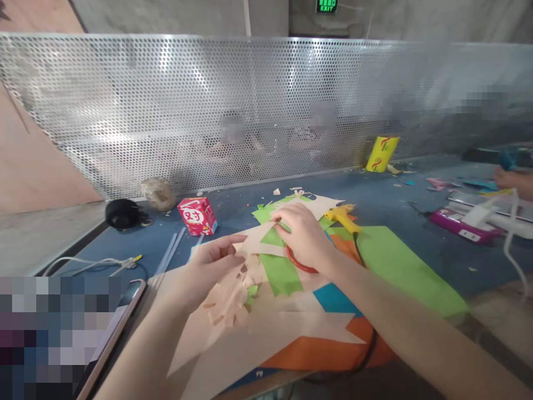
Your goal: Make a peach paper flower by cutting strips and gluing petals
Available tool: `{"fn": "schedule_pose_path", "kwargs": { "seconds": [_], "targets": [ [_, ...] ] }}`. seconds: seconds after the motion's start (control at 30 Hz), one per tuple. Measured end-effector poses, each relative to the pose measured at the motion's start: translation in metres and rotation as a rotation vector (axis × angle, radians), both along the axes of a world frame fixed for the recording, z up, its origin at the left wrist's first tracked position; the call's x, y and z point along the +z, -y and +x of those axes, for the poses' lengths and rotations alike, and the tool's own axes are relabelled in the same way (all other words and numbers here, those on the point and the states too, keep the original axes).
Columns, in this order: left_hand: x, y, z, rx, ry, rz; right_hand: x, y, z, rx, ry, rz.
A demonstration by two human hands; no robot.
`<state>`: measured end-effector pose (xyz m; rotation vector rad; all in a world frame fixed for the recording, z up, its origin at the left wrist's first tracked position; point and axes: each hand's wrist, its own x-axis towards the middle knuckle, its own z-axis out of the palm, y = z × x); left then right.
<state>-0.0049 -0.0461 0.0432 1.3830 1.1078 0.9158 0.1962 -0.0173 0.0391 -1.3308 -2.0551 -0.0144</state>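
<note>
Pale paper strip [256, 239] is held up between both hands, long axis roughly left-right, slightly raised toward the right. Right end is pinched between thumb and index of the right hand [303, 232]. Left end is met by half-curled fingers of the left hand [214, 266]; firm pinch there can't be told. Red loop [300, 267] is seen under right palm; hold unclear.

The right grip [306, 236] partly hides a red loop [298, 263]; left of the left grip [212, 269], the phone [114, 329] is cut off.
</note>
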Motion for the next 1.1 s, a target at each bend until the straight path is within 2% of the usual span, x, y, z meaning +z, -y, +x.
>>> {"fn": "schedule_pose_path", "kwargs": {
  "seconds": [0.07, 0.13, 0.23, 0.33, 0.47, 0.63, 0.8, 0.87, 0.93, 0.97, 1.1],
  "targets": [
    [0.0, -0.001, 0.0, 0.067, 0.053, -0.023, 0.001, 0.0, 0.004, -0.14, 0.171, -0.129],
    [-0.001, -0.003, -0.001, 0.106, 0.088, -0.049, 0.0, 0.001, 0.01, -0.206, 0.289, -0.284],
    [-0.003, -0.005, -0.003, 0.122, 0.098, -0.065, -0.004, 0.004, 0.014, -0.197, 0.377, -0.446],
    [-0.004, -0.004, -0.002, 0.101, 0.089, -0.036, -0.005, 0.006, 0.014, -0.202, 0.428, -0.513],
    [-0.001, -0.002, 0.003, 0.061, 0.096, 0.032, -0.004, 0.007, 0.012, -0.222, 0.45, -0.527],
    [-0.001, -0.006, 0.003, 0.165, 0.059, 0.219, -0.006, 0.012, 0.007, -0.301, 0.451, -0.463],
    [-0.005, -0.01, -0.003, 0.228, 0.108, 0.307, -0.002, 0.01, 0.004, -0.43, 0.427, -0.318],
    [-0.004, -0.011, -0.005, 0.288, 0.168, 0.317, 0.004, 0.009, 0.006, -0.439, 0.347, -0.265],
    [-0.003, -0.012, -0.007, 0.343, 0.241, 0.323, 0.01, 0.01, 0.01, -0.371, 0.178, -0.265],
    [-0.002, -0.013, -0.007, 0.361, 0.272, 0.326, 0.014, 0.011, 0.013, -0.29, 0.075, -0.296],
    [0.0, -0.014, -0.01, 0.394, 0.326, 0.335, 0.024, 0.017, 0.021, 0.16, -0.217, -0.564]
  ]
}}
